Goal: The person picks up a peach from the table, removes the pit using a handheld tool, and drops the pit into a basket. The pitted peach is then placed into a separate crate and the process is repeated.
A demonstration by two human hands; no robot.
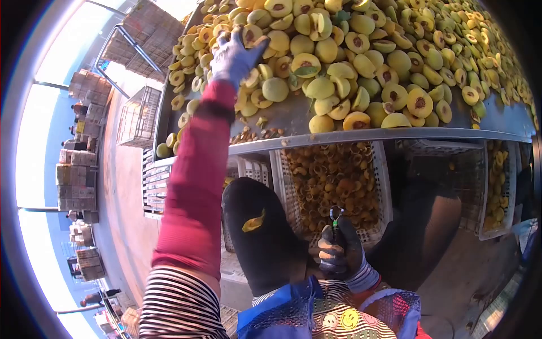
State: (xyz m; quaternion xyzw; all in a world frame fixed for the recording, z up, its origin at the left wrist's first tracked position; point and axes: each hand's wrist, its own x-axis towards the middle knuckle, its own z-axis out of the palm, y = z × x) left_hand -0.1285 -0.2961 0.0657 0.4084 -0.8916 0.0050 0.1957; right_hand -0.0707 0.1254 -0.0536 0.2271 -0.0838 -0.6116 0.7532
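My left hand [236, 55], in a grey-blue glove, reaches over the near left part of a big heap of halved yellow peaches [418, 103]. Its fingers are spread, with the fingertips right at the fruit. Many halves show their brown pits or red-brown centres. Low in front of my lap, my right hand [341, 253] is closed, in a dark glove, around a pitting tool [336, 216]. The tool points up, with a small metal loop head and a green band. Loose pits [254, 134] lie near the table edge, right of my left forearm.
The heap lies on a metal table [395, 134] with a raised front rim. Below it, a white crate [386, 186] holds brown-orange fruit pieces, and another crate [484, 192] stands to the right. A yellow scrap [253, 221] rests on my thigh. Stacked crates [77, 181] and people stand far left.
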